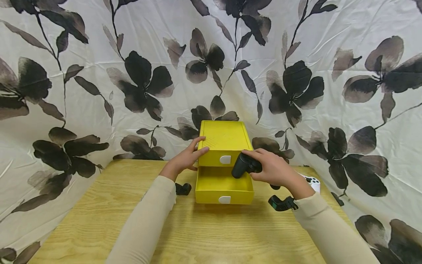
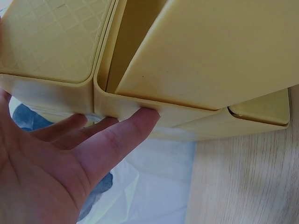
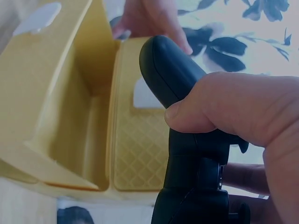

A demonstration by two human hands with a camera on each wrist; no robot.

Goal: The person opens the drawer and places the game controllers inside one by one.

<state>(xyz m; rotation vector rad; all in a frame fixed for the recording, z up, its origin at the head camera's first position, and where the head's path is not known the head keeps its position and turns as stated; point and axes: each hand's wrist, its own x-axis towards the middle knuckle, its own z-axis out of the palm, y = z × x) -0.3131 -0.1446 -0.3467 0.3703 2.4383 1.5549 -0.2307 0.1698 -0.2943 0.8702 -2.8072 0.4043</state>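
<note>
A black game controller (image 1: 242, 167) is gripped in my right hand (image 1: 277, 169), just over the pulled-out lower drawer (image 1: 209, 197) of a small yellow drawer box (image 1: 225, 136). In the right wrist view the thumb presses on the controller (image 3: 187, 158), with other fingers behind it, partly hidden. The upper drawer (image 1: 212, 158) is closed, and both drawer fronts carry white handles. My left hand (image 1: 182, 160) rests against the box's left side, its fingers fairly straight. In the left wrist view, the left hand (image 2: 51, 168) has fingertips touching the yellow side wall. The visible drawer inside (image 3: 96, 135) holds nothing.
A white game controller (image 1: 314, 183) lies on the wooden table (image 1: 211, 234) at right, partly hidden by my right wrist. Black wrist devices (image 1: 281, 202) sit at both wrists. A flower-printed cloth (image 1: 227, 84) hangs behind the box.
</note>
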